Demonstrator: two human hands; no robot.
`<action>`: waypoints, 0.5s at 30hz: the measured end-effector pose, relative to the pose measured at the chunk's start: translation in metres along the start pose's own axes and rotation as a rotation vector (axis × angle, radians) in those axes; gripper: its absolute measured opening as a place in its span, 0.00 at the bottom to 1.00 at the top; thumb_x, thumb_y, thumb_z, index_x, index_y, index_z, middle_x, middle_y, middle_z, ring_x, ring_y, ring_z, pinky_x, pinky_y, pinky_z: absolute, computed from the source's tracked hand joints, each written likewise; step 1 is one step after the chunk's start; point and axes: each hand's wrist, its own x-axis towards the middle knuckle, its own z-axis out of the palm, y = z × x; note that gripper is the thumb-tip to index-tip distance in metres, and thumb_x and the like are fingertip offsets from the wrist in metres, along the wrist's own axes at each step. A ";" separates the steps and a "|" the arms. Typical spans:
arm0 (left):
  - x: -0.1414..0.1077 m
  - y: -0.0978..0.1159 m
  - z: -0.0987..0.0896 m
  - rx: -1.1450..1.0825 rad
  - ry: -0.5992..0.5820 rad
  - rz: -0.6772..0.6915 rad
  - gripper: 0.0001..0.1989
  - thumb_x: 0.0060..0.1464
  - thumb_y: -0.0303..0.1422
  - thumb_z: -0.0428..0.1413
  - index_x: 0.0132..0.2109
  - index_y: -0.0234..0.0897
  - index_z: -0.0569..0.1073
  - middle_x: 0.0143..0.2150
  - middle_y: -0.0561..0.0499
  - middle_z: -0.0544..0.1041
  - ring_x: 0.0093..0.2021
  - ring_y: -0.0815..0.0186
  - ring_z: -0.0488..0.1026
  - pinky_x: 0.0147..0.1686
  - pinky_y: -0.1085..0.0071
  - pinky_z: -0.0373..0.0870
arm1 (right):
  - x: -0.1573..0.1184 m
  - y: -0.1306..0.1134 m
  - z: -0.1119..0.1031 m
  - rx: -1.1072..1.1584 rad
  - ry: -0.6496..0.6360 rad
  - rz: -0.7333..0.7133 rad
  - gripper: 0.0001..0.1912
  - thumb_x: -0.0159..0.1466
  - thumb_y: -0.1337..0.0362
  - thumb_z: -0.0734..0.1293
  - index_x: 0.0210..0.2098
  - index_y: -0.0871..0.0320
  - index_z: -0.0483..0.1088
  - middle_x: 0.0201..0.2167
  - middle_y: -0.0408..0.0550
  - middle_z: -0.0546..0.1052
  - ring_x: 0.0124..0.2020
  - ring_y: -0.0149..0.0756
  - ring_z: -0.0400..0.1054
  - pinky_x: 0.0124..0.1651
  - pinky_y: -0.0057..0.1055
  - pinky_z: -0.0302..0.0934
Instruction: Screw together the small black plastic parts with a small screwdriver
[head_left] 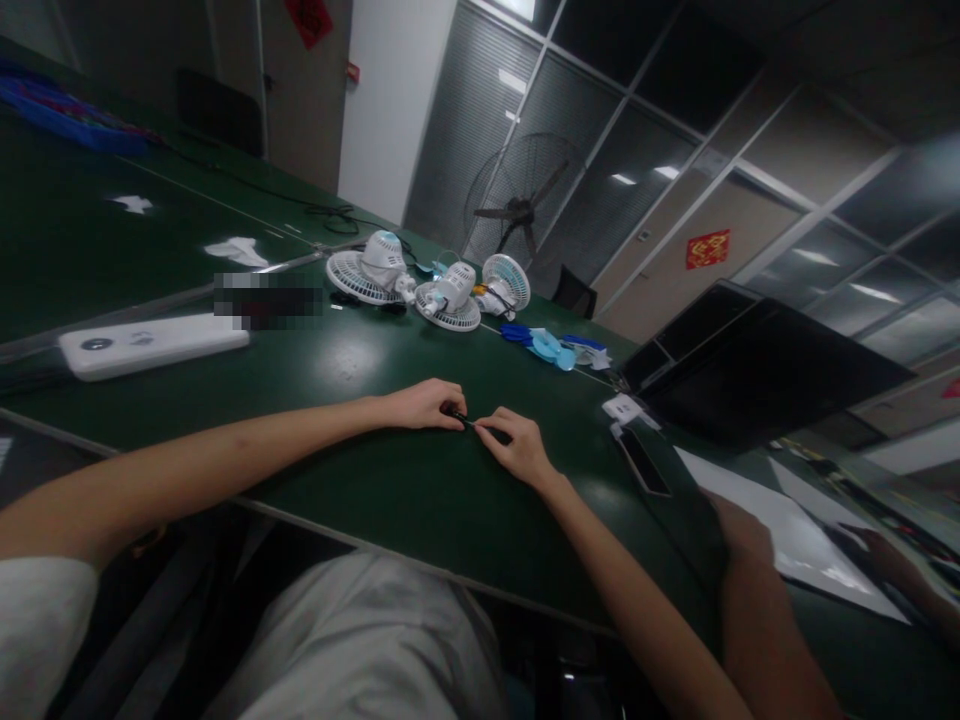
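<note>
Over the green table (420, 500) my left hand (426, 404) is closed on a small black part (454, 412), mostly covered by the fingers. My right hand (521, 445) pinches a screwdriver (498, 435) with a dark handle. Its thin shaft points left and reaches the black part; whether the tip sits in it I cannot tell. Beyond my hands lie several small white fans, among them a left one (382, 262), a middle one (450, 295) and a right one (506, 285).
Blue fan blades (551, 347) lie right of the fans. A white power strip (154, 345) lies to the left. At the right are a phone (643, 460), a black monitor (780, 360), white sheets (795, 530) and another person's arm (765, 600). A blue tray (67, 115) stands far left.
</note>
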 end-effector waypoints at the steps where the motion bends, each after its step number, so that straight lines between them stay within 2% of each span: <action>1: 0.000 0.000 0.000 -0.002 -0.003 0.002 0.15 0.63 0.44 0.62 0.47 0.37 0.80 0.43 0.48 0.76 0.40 0.63 0.74 0.38 0.70 0.68 | 0.000 0.000 0.000 0.000 -0.001 0.001 0.12 0.75 0.57 0.67 0.52 0.58 0.74 0.49 0.50 0.77 0.44 0.37 0.75 0.47 0.39 0.74; 8: 0.001 0.001 -0.002 0.003 -0.018 0.018 0.15 0.63 0.44 0.61 0.48 0.38 0.81 0.44 0.47 0.76 0.41 0.63 0.74 0.40 0.70 0.68 | 0.000 -0.001 0.000 -0.005 -0.001 0.012 0.12 0.75 0.57 0.67 0.52 0.57 0.74 0.49 0.51 0.77 0.44 0.37 0.75 0.48 0.39 0.73; 15: 0.001 0.005 -0.001 0.019 -0.023 0.027 0.13 0.63 0.42 0.62 0.47 0.37 0.81 0.43 0.48 0.76 0.40 0.63 0.74 0.39 0.70 0.67 | 0.006 -0.006 0.009 0.008 0.024 0.027 0.13 0.75 0.57 0.67 0.52 0.58 0.73 0.51 0.51 0.77 0.46 0.38 0.75 0.49 0.40 0.73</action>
